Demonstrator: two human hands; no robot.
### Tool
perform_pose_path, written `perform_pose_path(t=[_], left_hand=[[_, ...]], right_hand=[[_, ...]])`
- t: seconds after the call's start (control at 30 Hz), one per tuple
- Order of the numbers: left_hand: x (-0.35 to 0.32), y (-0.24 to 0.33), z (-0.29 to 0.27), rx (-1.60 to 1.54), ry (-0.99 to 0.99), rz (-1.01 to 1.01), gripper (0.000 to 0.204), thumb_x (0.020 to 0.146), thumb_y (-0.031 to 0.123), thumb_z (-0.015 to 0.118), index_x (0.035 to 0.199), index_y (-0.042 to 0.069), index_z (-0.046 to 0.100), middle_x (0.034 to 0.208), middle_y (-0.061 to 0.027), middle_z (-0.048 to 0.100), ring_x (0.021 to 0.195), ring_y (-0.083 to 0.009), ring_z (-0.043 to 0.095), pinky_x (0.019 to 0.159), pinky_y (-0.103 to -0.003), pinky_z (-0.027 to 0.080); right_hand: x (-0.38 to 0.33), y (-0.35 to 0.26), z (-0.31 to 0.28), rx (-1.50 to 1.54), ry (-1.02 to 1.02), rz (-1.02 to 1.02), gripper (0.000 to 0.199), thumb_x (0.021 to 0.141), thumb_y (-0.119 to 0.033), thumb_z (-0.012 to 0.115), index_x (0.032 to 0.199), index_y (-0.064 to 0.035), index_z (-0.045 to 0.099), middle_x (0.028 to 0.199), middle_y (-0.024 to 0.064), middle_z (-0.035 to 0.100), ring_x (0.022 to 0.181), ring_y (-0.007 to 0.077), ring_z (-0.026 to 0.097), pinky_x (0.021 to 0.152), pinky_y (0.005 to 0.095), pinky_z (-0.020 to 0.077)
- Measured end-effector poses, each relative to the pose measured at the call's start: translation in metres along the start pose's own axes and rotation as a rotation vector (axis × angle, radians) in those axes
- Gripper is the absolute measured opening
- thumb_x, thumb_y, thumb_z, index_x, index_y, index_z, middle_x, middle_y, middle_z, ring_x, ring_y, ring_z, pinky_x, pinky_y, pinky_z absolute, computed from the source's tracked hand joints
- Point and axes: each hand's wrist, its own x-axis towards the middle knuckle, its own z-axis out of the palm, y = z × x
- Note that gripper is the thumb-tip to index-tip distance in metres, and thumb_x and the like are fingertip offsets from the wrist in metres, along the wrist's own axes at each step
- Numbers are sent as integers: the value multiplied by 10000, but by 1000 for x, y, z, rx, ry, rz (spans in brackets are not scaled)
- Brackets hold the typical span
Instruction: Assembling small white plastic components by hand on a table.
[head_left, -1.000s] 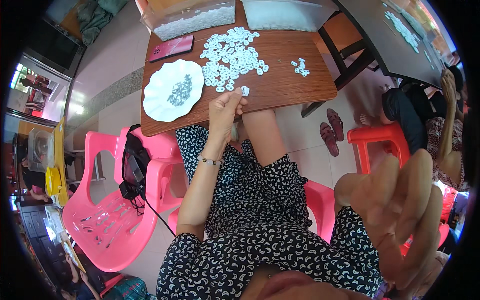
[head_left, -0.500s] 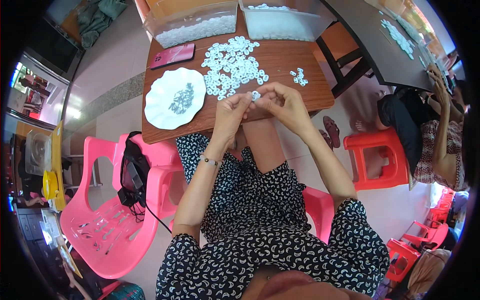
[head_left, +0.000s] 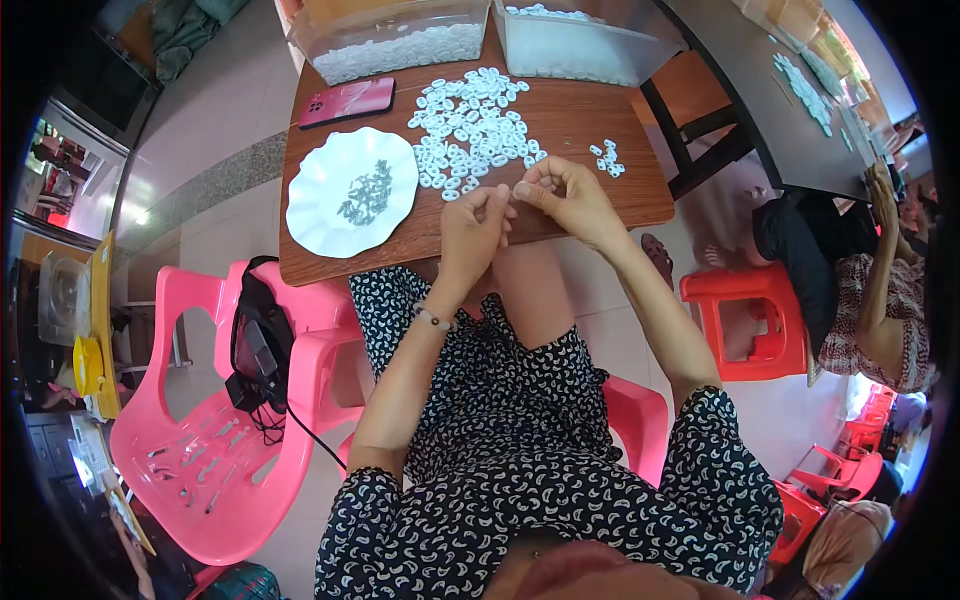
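Observation:
My left hand (head_left: 474, 232), a beaded bracelet at its wrist, is held over the near edge of the brown table (head_left: 590, 125), its thumb and fingers pinched together. Just right of it, my right hand (head_left: 580, 205) has thumb and forefinger closed in a pinch too. A small gap parts the fingertips; what either pinch holds is hidden or too small to make out. Beyond the hands spreads a pile of small white oval plastic pieces (head_left: 470, 130) with holes. To the left, a white wavy-rimmed plate (head_left: 315, 220) carries many tiny grey metallic-looking parts (head_left: 367, 195).
A few white pieces (head_left: 608, 158) lie apart at the table's right. Two clear bins (head_left: 400, 50) of white pieces stand at the back, near a pink phone (head_left: 347, 102). A pink chair (head_left: 200, 450) holds a black bag (head_left: 262, 340). Another person sits right, by a red stool (head_left: 745, 320).
The white piece that showed between my fingertips is no longer visible. My hands have drawn slightly apart, and the whole view has shifted a little.

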Motion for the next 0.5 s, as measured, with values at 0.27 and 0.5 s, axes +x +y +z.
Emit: perform_pose_path(t=[0.27,0.5], left_hand=[[-4,-2,-2,264,14,154,282,921,159,561,714,-11,650,575,30,542,523,-19,442,477,-193,329],[-2,-8,2,175,11,141,272,885,164,595,681,-12,637,516,27,527,488,-19,434,456,-222,334]], right_hand=[[104,-50,-76,-486,412,-365,295,834,-305,693,896,-18,661,747,26,656,709,75,590,663,240,477],[186,-40,-104,-746,723,-314,230,809,-271,661,888,-55,668,868,152,685,835,301,659,735,392,509]])
